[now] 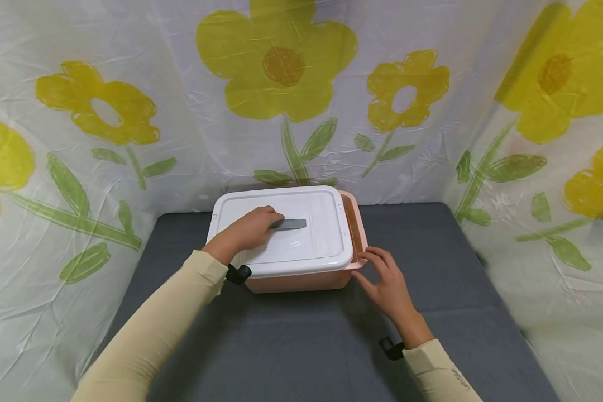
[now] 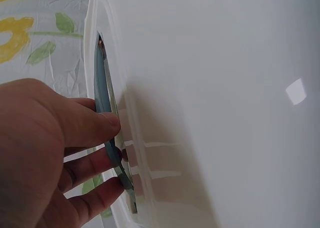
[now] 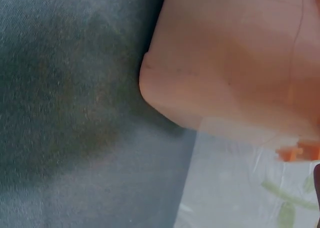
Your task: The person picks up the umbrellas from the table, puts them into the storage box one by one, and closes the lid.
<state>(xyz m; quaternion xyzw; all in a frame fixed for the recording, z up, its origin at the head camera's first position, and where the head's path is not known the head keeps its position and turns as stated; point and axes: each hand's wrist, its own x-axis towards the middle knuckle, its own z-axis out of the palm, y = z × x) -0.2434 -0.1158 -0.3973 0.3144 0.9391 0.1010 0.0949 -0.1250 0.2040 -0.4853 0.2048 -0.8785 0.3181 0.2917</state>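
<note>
A white lid (image 1: 311, 245) lies askew over a pink storage box (image 1: 296, 283), shifted left so that a strip of the box's inside shows at the right. My left hand (image 1: 248, 231) grips the lid's grey handle (image 1: 292, 224). In the left wrist view the thumb and fingers pinch that handle (image 2: 102, 87), which stands up from the lid. My right hand (image 1: 386, 287) holds the box's front right corner, its fingers at the rim and its thumb on the front side. The right wrist view shows the box wall (image 3: 225, 62), with that hand almost wholly out of sight.
A dark grey cloth (image 1: 301, 346) covers the table under the box. Behind and at both sides hangs a white curtain (image 1: 191, 128) with yellow flowers. An orange clip-like part (image 3: 300, 152) shows on the box in the right wrist view.
</note>
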